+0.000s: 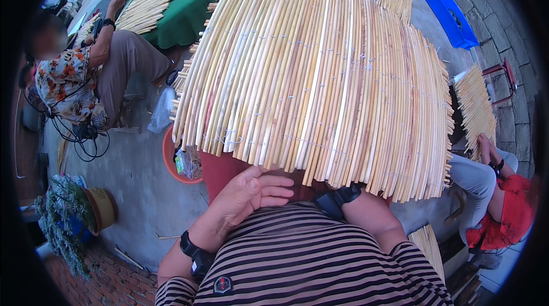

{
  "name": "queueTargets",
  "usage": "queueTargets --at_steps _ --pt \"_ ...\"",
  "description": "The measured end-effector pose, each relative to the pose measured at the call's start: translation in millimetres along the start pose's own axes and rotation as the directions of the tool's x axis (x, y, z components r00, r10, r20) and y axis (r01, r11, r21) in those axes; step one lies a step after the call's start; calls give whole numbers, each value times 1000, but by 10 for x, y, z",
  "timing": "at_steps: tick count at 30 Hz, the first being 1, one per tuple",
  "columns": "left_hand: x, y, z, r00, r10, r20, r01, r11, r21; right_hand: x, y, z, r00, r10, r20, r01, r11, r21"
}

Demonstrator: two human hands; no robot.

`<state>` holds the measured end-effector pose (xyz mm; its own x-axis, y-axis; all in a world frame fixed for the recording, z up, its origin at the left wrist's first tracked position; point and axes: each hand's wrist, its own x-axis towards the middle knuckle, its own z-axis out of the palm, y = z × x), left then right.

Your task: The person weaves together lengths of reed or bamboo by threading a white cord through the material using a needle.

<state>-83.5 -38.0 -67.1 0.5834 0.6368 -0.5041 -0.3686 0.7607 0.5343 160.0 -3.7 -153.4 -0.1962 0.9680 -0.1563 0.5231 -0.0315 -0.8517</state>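
Half uncurled, the left grip [249,194] meets the stick mat [314,89]

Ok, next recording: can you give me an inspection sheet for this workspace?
Surface: red support, mostly covered.
Job's things: large mat of pale stalks, tied with white thread, near edge uneven.
Clutter: orange basin and clear plastic bag on the floor, left of the mat.
Hands: left hand open at the near edge, contact unclear; right hand hidden beneath the mat.
Cables: black cables hang beside the left co-worker.
Surroundings: seated right co-worker holding a smaller mat; green tablecloth bearing stalks; potted plant.
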Motion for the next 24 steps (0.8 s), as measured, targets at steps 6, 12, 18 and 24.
queueTargets --at_steps 6,12,18,24 --pt "500 -434 269 975 214 65 -191 948 -253 -265 11 -134 999 -13 35 19 982 -189" --pt "685 -668 692 923 367 -116 -385 894 -229 -1387 -435 -652 850 -59 524 92 995 -38" --pt "752 -637 794 882 447 -148 -471 827 -308 -1809 -669 -930 671 -587 -453 574 798 -184" --pt "745 -591 894 809 557 -188 -586 791 -177 -1860 -567 -955 868 -419 -266 110 685 -720"
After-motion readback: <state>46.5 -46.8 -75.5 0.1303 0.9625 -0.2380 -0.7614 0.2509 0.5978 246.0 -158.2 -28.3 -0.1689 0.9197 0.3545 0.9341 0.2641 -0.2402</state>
